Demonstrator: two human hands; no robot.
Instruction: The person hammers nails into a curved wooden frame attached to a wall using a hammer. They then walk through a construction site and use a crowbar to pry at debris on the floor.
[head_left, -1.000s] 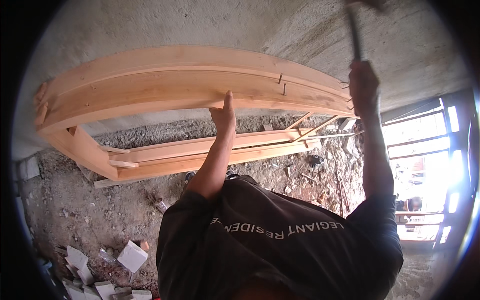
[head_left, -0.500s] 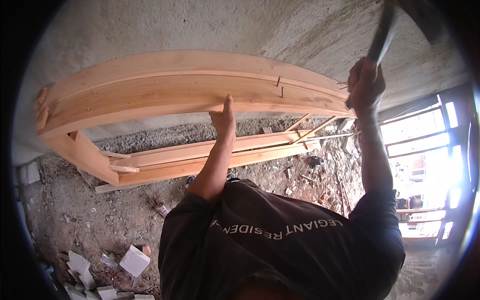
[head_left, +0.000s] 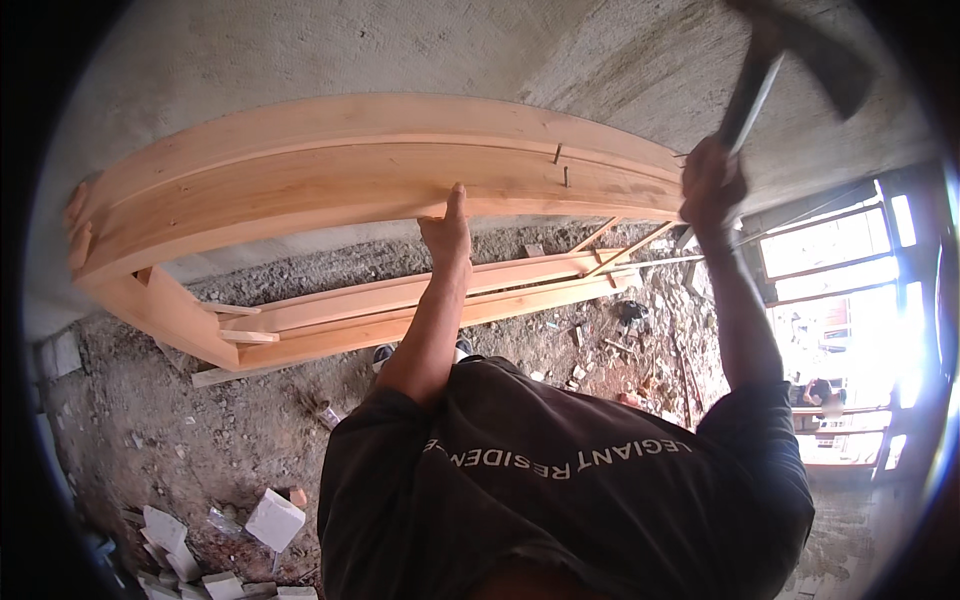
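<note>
A long wooden frame (head_left: 330, 185) stands on edge along the concrete wall. My left hand (head_left: 447, 232) grips the near edge of its upper beam, thumb pressed along the face and fingers hidden underneath. Two nails stick up from this beam, a far nail (head_left: 558, 153) and a near nail (head_left: 567, 177), to the right of that hand. My right hand (head_left: 713, 188) is raised at the beam's right end, wrapped round the handle of a hatchet (head_left: 765, 75). Slightly blurred, the dark flared head points up and right, apart from the wood.
Rough concrete wall (head_left: 380, 45) rises behind the frame. Rubble and dirt (head_left: 140, 400) cover the ground, with broken white blocks (head_left: 274, 520) at lower left. Thin wooden braces (head_left: 632, 248) cross the frame's right end. At right, a bright barred opening (head_left: 830, 300) shows a person beyond.
The hatchet's head has swung lower into view, and my right hand has shifted slightly left and down. My left hand keeps its hold on the beam.
</note>
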